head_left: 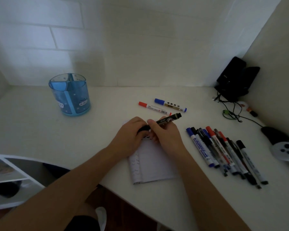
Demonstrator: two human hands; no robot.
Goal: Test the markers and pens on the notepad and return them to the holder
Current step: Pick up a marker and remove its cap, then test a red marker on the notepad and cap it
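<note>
Home desk nook here: white surface [32, 122] boxed in by walls [140, 47], pen holder [70, 95], game controller [285, 150], tangled cables [230, 109].

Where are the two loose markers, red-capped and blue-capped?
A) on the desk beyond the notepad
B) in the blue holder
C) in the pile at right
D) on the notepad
A: the red-capped marker and blue-capped marker lie on the desk past the notepad.

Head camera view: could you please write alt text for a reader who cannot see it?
A person holds a black marker over a notepad on a white desk. A blue holder stands at the far left; a red marker and a blue marker lie behind the notepad, and a row of pens lies at the right.
</note>
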